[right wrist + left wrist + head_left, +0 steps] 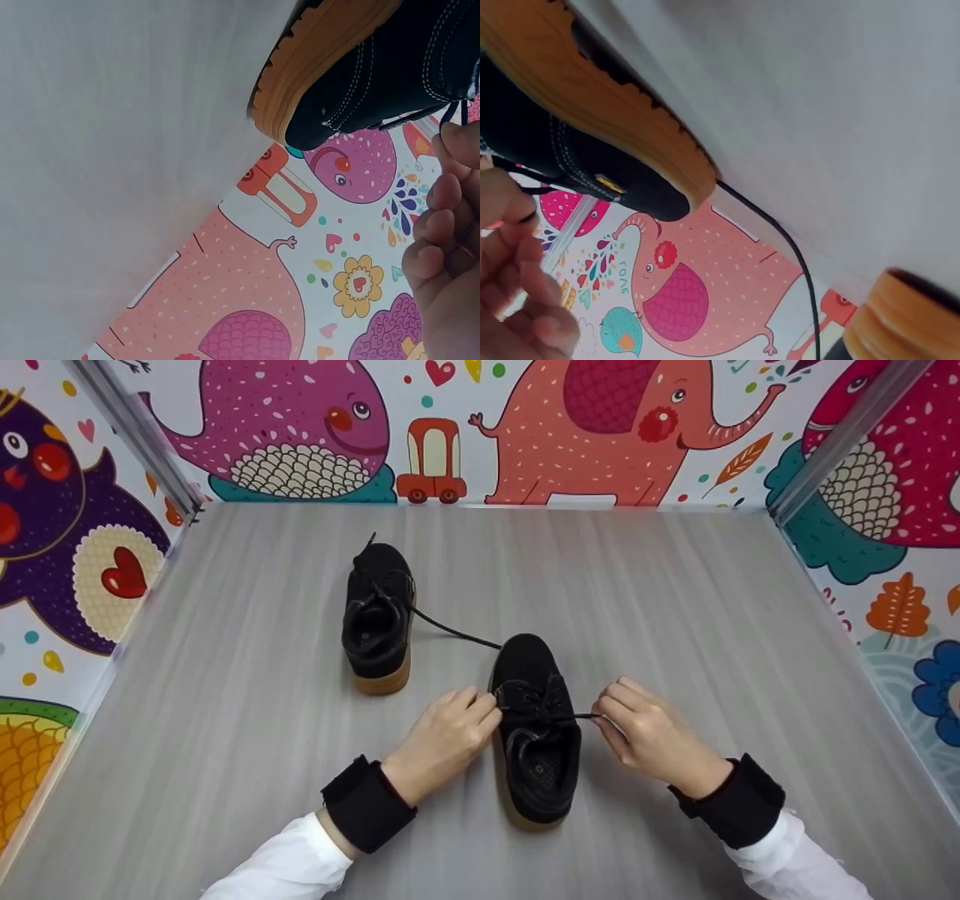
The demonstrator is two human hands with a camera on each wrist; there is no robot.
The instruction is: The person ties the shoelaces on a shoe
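1. Writing first: the only word I can make out is on the printed wall, small lettering [624,277] near the elephant [682,277] in the left wrist view. Looks like "love", turned round.
2. There's a little yellow tag [609,183] on the side of the near shoe [534,690]. Too blurry to read, so no clue on brand.
3. That shoe is black with a tan sole, upright on the grey surface [675,585] between the two hands, toe pointing away from the person.
4. Left hand [448,727] is right up against the shoe's left side, pinching a bit of black shoelace.
5. Right hand [649,731] is just off the other side, fingertips nipping the lace, which runs pretty straight out to it. So the hands are apart.
6. Matching far shoe [379,592] sits upright further off to the left. Its loose lace [454,631] trails over to the near shoe's toe.
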